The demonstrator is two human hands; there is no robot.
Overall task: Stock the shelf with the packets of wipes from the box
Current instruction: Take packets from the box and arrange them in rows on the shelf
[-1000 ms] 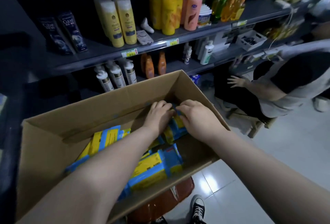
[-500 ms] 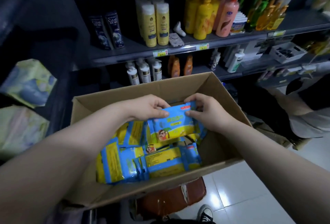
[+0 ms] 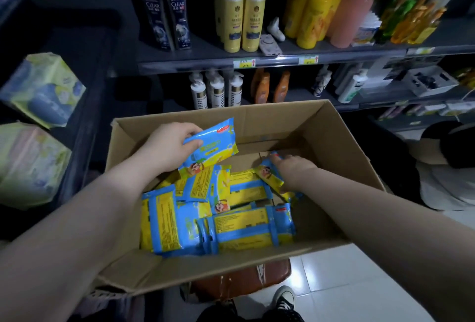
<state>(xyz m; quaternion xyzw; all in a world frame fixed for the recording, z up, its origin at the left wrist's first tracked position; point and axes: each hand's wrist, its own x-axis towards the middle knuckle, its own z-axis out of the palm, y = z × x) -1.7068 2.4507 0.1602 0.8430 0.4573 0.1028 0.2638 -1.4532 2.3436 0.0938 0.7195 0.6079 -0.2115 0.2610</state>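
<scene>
The cardboard box (image 3: 334, 141) stood open on a brown padded seat (image 3: 244, 280) that looked narrower than its base. A hard lean on the box's near wall could, I judged, tip it and spill the load.

Beyond the box ran the shelf (image 3: 205, 55), crowded with bottles, so a packet pushed in carelessly might knock one over.

Inside the box lay the heap of wipes packets (image 3: 244, 229), blue and yellow and loosely piled. They looked slick enough to slide as others came out.

Over the box's left half, the left hand (image 3: 167, 149) gripped one packet (image 3: 213, 144) by its end, lifted clear of the heap. Held that way, it might slip free.

Low at the box's right side, the right hand (image 3: 293, 170) curled round a second packet (image 3: 267, 175) that touched the heap.

Beyond the box's far-left corner, two dark bottles (image 3: 167, 21) read "CLEAR". The price tags (image 3: 244, 63) on the shelf edge beyond the box showed red arrows but no legible figures. The print on the packets was too small to read.
</scene>
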